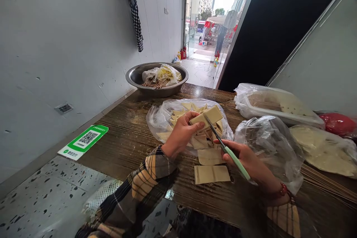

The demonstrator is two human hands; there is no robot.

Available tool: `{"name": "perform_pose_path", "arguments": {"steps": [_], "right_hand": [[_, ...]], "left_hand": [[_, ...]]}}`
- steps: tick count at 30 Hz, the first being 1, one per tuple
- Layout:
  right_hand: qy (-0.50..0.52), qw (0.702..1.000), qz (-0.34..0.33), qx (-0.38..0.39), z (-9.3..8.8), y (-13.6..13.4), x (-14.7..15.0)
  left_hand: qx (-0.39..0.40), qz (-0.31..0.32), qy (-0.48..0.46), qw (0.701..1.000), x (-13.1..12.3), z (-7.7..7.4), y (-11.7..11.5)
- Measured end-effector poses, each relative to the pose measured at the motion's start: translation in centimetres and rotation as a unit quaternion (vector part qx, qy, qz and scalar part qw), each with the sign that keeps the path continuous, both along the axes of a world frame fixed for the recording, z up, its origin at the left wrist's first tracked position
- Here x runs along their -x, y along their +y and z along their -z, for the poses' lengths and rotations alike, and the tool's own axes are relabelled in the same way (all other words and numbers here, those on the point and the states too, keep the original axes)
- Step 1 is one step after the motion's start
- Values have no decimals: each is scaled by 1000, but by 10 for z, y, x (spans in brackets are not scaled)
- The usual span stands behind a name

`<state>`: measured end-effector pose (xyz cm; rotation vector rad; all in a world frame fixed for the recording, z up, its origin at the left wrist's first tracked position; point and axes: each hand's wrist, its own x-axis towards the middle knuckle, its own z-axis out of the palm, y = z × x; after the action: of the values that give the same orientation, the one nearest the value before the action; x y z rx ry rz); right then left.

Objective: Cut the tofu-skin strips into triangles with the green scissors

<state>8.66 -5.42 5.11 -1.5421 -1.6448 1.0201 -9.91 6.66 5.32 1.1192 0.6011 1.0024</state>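
My left hand (182, 134) is closed on a stack of tan tofu-skin sheets (208, 116), held up over a clear plastic bag (158, 121) full of cut tofu-skin pieces. My right hand (247, 160) grips green-handled scissors (227, 149), whose blades reach into the edge of the held stack. Two larger uncut sheets (212, 173) lie flat on the wooden table (125, 141) just in front of my hands.
A metal basin (134, 76) with bagged skewers stands at the table's far end. To the right lie a crumpled clear bag (267, 145), a bagged white tray (276, 104), a wrapped pale sheet (326, 150), something red (338, 122) and bamboo skewers (326, 182). A QR-code sign (83, 142) leans by the wall.
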Motion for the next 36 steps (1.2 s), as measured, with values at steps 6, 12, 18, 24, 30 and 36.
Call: {"name": "perform_pose_path", "arguments": {"steps": [6, 12, 18, 24, 30, 36], "right_hand": [[-22, 999, 23, -35, 5, 2, 1], [-13, 999, 27, -18, 9, 3, -3], [-9, 999, 25, -19, 9, 2, -4], [27, 999, 19, -13, 6, 1, -1], [54, 998, 35, 18, 7, 2, 1], [37, 998, 49, 7, 14, 4, -4]], "left_hand": [[7, 0, 13, 1000, 2, 0, 2], [-85, -6, 92, 992, 8, 0, 10], [-93, 21, 108, 990, 11, -5, 10], [-96, 65, 115, 987, 8, -3, 4], [-120, 61, 130, 982, 7, 1, 6], [-126, 52, 153, 979, 7, 2, 10]]}}
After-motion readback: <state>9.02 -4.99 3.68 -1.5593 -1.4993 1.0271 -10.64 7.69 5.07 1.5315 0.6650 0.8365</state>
